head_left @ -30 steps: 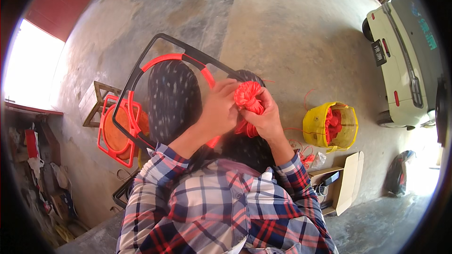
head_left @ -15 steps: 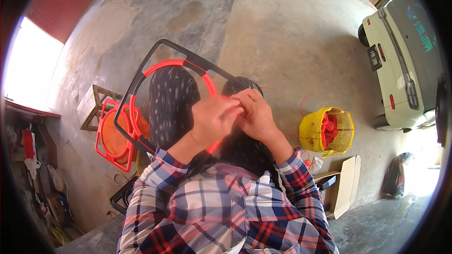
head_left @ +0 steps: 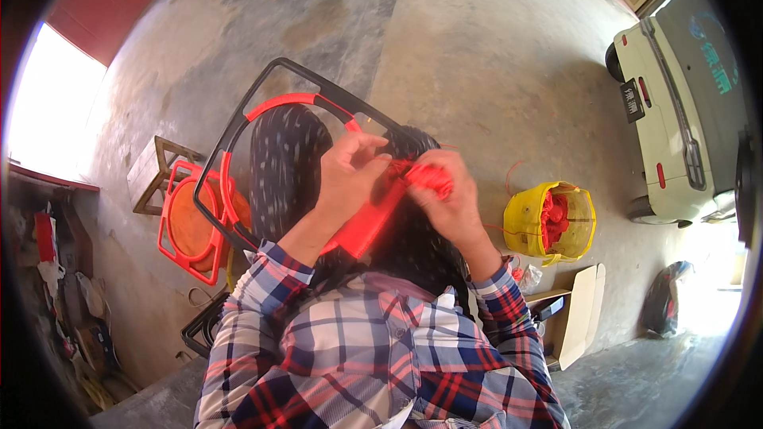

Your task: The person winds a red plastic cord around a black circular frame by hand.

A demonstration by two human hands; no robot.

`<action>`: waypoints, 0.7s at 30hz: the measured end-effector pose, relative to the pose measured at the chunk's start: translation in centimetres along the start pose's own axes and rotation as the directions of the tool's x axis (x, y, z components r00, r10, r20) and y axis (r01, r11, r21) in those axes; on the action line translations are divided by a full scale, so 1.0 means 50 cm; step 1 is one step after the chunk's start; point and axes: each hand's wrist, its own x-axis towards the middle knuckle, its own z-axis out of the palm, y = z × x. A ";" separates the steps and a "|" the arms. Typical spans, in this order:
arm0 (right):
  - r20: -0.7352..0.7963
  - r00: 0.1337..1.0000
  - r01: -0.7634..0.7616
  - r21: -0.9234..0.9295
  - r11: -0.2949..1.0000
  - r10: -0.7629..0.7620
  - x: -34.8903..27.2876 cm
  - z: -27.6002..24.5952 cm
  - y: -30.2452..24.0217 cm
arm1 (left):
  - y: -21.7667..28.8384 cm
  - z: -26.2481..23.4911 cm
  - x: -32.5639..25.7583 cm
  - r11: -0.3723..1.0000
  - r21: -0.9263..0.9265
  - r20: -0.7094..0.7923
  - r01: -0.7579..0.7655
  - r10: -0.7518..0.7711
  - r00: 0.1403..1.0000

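Across my knees lies a black frame point(head_left: 256, 83) with rounded corners and a ring inside it, parts of the ring covered in red wrapping point(head_left: 288, 101). My right hand point(head_left: 455, 208) is closed round a bunched red cord point(head_left: 431, 180), slightly blurred. At the ring's right side my left hand point(head_left: 343, 179) has its thumb and forefinger brought together; what lies between the fingertips is too small to make out. Below the hands a flat red band point(head_left: 367, 222) slants down toward my lap. My left hand hides part of the ring.
To the right stands a yellow bucket point(head_left: 513, 210) holding red material, with thin red cord trailing from it. An open cardboard box point(head_left: 584, 310) lies nearer. At left are red-orange frames point(head_left: 187, 218) and a wooden stool point(head_left: 151, 179). A parked vehicle point(head_left: 664, 119) stands far right.
My hands have moved apart, the right one outward with the red bunch now visible in it. The flat red band shows more fully below them. The frame has shifted slightly.
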 end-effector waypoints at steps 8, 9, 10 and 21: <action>-0.329 0.737 0.179 0.937 0.299 0.591 -0.037 -0.076 0.026 | -0.026 0.000 -0.013 0.972 0.141 -0.179 -0.187 0.211 0.961; -0.334 0.732 0.178 0.935 0.305 0.595 -0.048 -0.090 0.033 | -0.053 -0.001 -0.015 0.973 0.136 -0.173 -0.185 0.208 0.963; -0.278 0.774 0.219 0.960 0.171 0.568 -0.054 -0.097 0.040 | -0.073 -0.007 -0.019 0.998 -0.030 -0.227 -0.053 0.045 0.973; -0.107 0.965 0.126 0.990 -0.066 0.239 -0.033 -0.090 -0.010 | 0.000 -0.007 -0.016 0.437 -0.326 0.651 0.838 -0.540 0.534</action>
